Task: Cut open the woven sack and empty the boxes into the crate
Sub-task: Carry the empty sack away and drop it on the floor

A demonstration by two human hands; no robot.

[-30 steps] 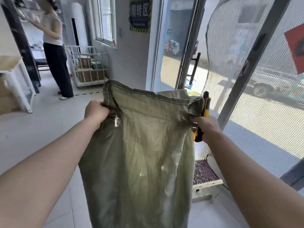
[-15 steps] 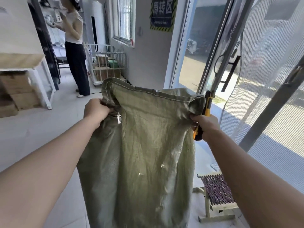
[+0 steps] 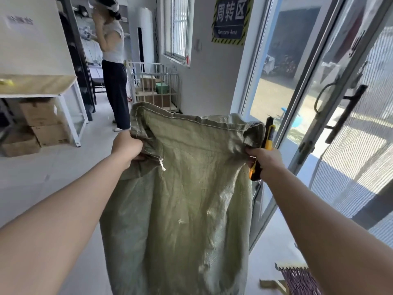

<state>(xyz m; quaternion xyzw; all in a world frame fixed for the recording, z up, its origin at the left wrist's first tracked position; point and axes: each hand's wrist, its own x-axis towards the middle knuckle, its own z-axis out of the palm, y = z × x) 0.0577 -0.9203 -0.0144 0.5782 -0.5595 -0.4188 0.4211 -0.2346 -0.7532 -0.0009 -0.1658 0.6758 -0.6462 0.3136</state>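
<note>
I see the green woven sack [image 3: 187, 199] hanging limp and flat in mid-air in front of me, its stitched hem uppermost, beside the glass door [image 3: 319, 107] on my right. At far left stands a counter [image 3: 38, 86] with cardboard boxes [image 3: 42, 122] stacked beneath it. My left grip [image 3: 126, 146] is clamped on the sack's top left corner. My right grip [image 3: 265, 161] is clamped on the top right corner, together with a yellow-and-black utility knife [image 3: 268, 135] pointing upward.

A limp pale-green woven plastic sack [image 3: 187, 188] hangs creased, stitched hem uppermost, its top corners bunched in the fingers of the left hand [image 3: 127, 145] and right hand [image 3: 265, 160]. A yellow-and-black utility knife [image 3: 268, 135] stands upright in the right fingers.
</note>
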